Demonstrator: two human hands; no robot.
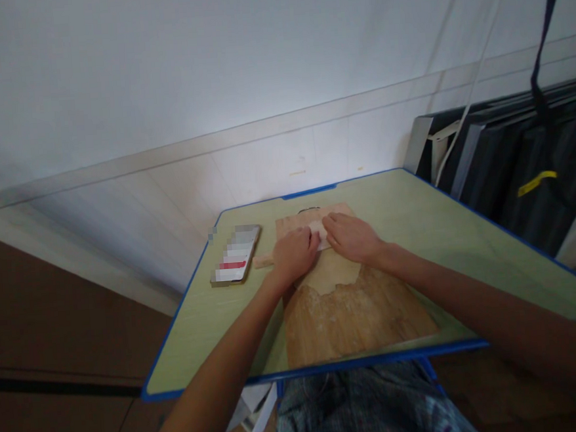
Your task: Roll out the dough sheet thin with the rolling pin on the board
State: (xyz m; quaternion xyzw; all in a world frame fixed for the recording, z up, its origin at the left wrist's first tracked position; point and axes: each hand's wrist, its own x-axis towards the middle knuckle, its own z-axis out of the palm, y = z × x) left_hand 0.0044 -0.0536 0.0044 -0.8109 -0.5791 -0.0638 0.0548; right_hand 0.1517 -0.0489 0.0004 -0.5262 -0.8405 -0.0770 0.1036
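Note:
A thin sheet of pale dough (330, 273) with a ragged near edge lies on a wooden board (349, 323). Across its far part runs a wooden rolling pin (263, 262), whose left end sticks out past my left hand (294, 250). That hand is closed over the pin. My right hand (351, 236) is closed farther along it, and its fingers hide the pin's right end. Between the two hands shows a pale stretch, which looks like dough lying over or around the pin.
A phone (236, 254) with a lit screen lies left of the board on the light green table (447, 238), which has a blue edge. A white wall (238, 61) stands behind. Dark flat panels (506, 161) lean at the right, where a dark strap (541, 60) hangs.

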